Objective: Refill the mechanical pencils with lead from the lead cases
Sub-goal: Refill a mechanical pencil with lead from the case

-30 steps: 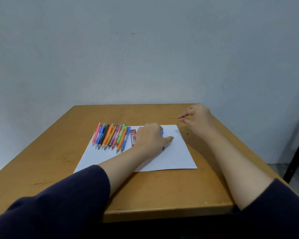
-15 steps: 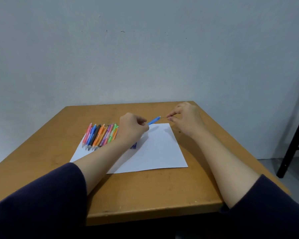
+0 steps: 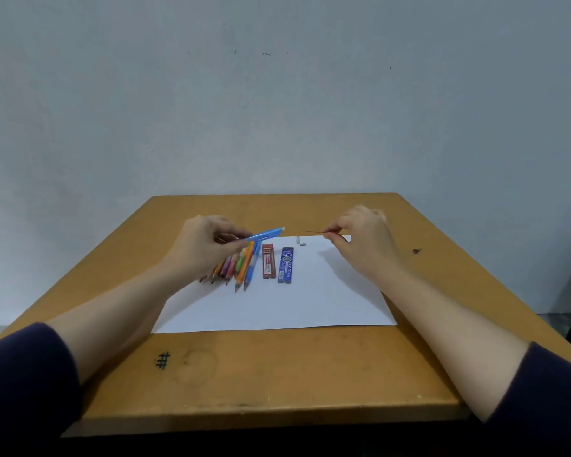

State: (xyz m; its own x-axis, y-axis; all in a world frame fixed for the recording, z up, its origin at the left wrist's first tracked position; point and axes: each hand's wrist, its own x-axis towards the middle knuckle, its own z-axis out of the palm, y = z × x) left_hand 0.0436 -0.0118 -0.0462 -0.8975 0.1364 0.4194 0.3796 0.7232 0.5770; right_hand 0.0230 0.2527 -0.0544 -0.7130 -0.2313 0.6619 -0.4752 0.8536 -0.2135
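Bottom corners of the frame: dark left sleeve [image 3: 23,374] and right sleeve [image 3: 554,390], bare forearms reaching fwd over a wooden table [image 3: 277,384] w/ a little # doodle [image 3: 162,360] inked lower left of centre. Mid-frame is a white sheet of paper [image 3: 277,308], and on its left part a row of coloured mechanical pencils [image 3: 234,268] lies side by side, tips toward the camera. Just right of them sits a red lead case [image 3: 268,261], then a blue lead case [image 3: 285,265], both flat on the paper, close but not touching afaict. Above the row the left hand [image 3: 201,245] has thumb + fingertips pinched on a blue mechanical pencil [image 3: 266,234], held off the paper w/ one end pointing right. Right hand [image 3: 363,239], centre-right, pinches a single lead [image 3: 312,231] btw thumb and index, other fingers loosely curled. The lead points left at the pencil's end but there's a clear gap, so it's not in yet. Two small grey bits [image 3: 300,240] lie at the paper's far edge btw the hands, prob the cap/eraser, too small to tell. Imo one pencil is mid-refill: lead's out, insertion + recapping left, and I can't tell which of the row are done. Plain grey wall [image 3: 277,94] behind.
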